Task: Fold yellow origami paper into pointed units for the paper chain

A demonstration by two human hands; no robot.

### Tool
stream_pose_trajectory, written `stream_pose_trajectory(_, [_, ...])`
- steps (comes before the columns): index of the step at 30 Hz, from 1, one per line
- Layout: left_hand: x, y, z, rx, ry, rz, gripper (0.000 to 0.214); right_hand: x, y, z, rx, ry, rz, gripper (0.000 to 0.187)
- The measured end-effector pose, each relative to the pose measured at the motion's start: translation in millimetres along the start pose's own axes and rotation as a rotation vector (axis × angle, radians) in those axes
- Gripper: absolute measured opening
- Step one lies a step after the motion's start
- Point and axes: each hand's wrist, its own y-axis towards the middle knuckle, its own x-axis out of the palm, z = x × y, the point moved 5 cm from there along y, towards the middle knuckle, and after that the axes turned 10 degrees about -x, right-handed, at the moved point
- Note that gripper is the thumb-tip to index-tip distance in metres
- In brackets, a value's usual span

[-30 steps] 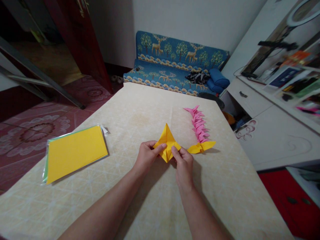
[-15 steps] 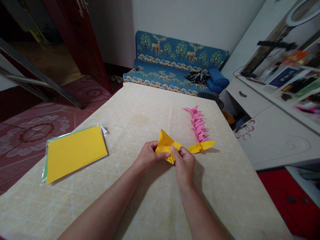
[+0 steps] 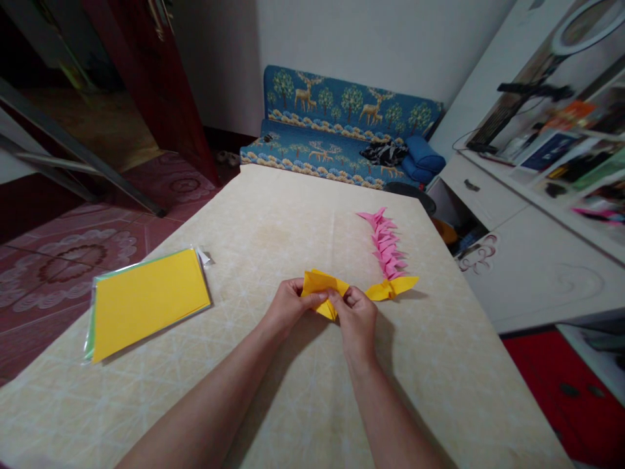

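One wide cream worktop (image 3: 273, 215) with a faint crackle pattern, spread beneath both hands. Two bare forearms angled in from the near edge, converging at mid-worktop. Well off to the left of the left hand (image 3: 288, 306), flat on the surface: clear packet of coloured sheets (image 3: 146, 303), yellow on top, a green edge peeping out. Beyond the right hand (image 3: 359, 318) and to its right: curved pink chain of folded points (image 3: 387, 242), capped at its near end by a yellow folded piece (image 3: 393, 288) lying just beside the right knuckles. Left hand curled, thumb on top, pinching the left part of a folded yellow paper (image 3: 319, 285). Right hand closed likewise, thumb and forefinger nipping the same paper at its right part, fingertips of the two hands almost meeting. Between the hands, held low over the worktop: paper creased into a squat, layered wedge, flattish upper edge, lower corner pointing toward the wrists; touching the worktop or not, cannot tell.
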Motion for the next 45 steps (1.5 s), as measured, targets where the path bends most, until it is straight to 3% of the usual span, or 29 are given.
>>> stream_pose_trajectory(8, [-6.2, 0.0, 4.8, 0.066, -0.086, 0.18, 0.021, 3.5, -0.8, 3.8, 0.054, 0.018, -0.07, 0.025])
stream_pose_trajectory(18, [-15.0, 4.3, 3.8, 0.148, -0.182, 0.279, 0.022, 10.4, -1.7, 1.2, 0.082, 0.165, -0.137, 0.034])
stream_pose_trajectory(23, [-11.9, 3.1, 3.0, 0.147, -0.192, 0.264, 0.024, 17.5, -2.7, -1.6, 0.081, 0.222, -0.21, 0.031])
stream_pose_trajectory(29, [-8.6, 3.7, 2.5, 0.093, -0.112, 0.202, 0.029, 12.9, 0.3, 1.7, 0.05, -0.042, -0.131, 0.018])
stream_pose_trajectory(34, [-11.9, 6.1, 6.2, 0.061, -0.092, 0.145, 0.036, 5.1, 2.9, 10.0, 0.167, 0.067, -0.198, 0.021])
stream_pose_trajectory(38, [-13.8, 7.3, 6.6, 0.045, -0.125, 0.125, 0.036, -3.1, 6.4, 6.8, 0.162, 0.096, -0.204, 0.019])
stream_pose_trajectory(45, [-20.3, 7.0, 5.1, 0.058, -0.142, 0.181, 0.034, -1.7, 6.1, 4.5, 0.217, 0.218, -0.234, 0.021])
